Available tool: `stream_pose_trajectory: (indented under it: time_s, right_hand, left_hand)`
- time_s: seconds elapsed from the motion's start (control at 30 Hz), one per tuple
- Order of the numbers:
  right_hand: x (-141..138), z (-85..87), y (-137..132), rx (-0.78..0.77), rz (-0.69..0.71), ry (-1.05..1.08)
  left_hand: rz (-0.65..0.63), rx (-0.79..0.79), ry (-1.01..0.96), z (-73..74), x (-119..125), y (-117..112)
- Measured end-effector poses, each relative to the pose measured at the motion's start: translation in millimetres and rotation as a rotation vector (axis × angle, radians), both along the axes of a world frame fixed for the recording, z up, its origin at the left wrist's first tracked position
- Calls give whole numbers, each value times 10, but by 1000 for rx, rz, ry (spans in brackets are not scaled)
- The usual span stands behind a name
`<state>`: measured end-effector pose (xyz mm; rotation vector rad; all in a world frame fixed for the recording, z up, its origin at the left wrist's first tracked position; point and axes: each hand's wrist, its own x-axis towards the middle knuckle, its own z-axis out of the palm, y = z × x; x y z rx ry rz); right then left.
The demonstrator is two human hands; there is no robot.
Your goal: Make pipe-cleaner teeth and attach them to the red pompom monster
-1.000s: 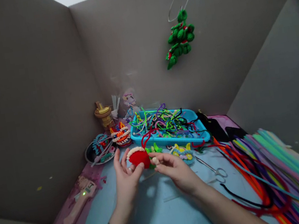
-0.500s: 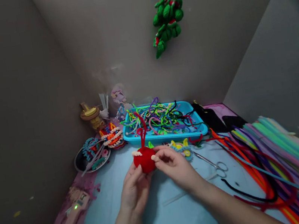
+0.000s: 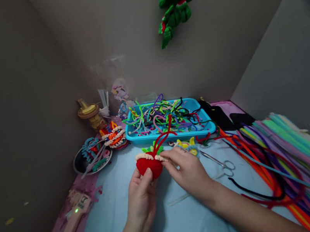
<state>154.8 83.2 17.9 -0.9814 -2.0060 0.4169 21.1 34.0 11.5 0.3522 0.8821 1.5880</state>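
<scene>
My left hand [image 3: 141, 198] grips a round red pipe-cleaner piece [image 3: 146, 168] from below and the left, its thumb pressed on the front. A cream twisted trim [image 3: 144, 156] runs along the piece's top edge. Two long red pipe-cleaner ends [image 3: 162, 137] rise from its top and lean right. My right hand [image 3: 187, 171] is closed at the right side, fingers pinching the cream twisted end there. Just behind the red piece shows some bright green pipe cleaner [image 3: 151, 148]; whether it is attached, I cannot tell.
Behind stands a blue tray [image 3: 172, 136] of pipe-cleaner scraps. Scissors [image 3: 220, 163] and a clear glue stick [image 3: 182, 198] lie to the right, near bundled pipe cleaners [image 3: 296, 156]. At left are a glue gun [image 3: 72, 225] with a green light and a metal bowl [image 3: 77, 165].
The red piece has turned in my left hand, showing more cream trim along its top. Its red ends now lean right instead of upright. My right hand has shifted slightly right and up.
</scene>
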Motion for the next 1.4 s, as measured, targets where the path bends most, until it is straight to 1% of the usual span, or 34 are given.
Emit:
stream_pose_trajectory:
  time_s: [0.1,0.2,0.33,0.47,0.63,0.73,0.83,1.03,1.1,1.23,1.4]
  right_hand:
    - [-6,-3,-3,4,3,-25]
    - [-12,17,11,-67,47,21]
    - [10,42,94,-240,72,129]
    - [62,47,207,-400,69,138]
    - [108,54,287,-664,135,195]
    - [108,60,294,-740,166,238]
    - [97,72,280,-717,162,241]
    - [66,138,219,-625,120,243]
    - [58,165,200,-560,111,229]
    - [41,185,179,-383,109,166]
    - [24,155,173,-289,112,148]
  left_hand:
    - [-1,-11,4,-8,18,-1]
    - [-3,-28,15,-12,28,-8]
    - [-40,-29,31,-7,28,-20]
    - [-96,-34,48,-2,33,-32]
    - [-122,-49,43,-2,44,-45]
    - [-136,-57,28,3,44,-44]
    - [-154,-53,8,14,40,-39]
    - [-119,-55,-54,48,36,-44]
    - [-105,-58,-87,56,36,-45]
    - [-87,-53,-127,55,28,-37]
    - [-83,-32,-104,48,20,-32]
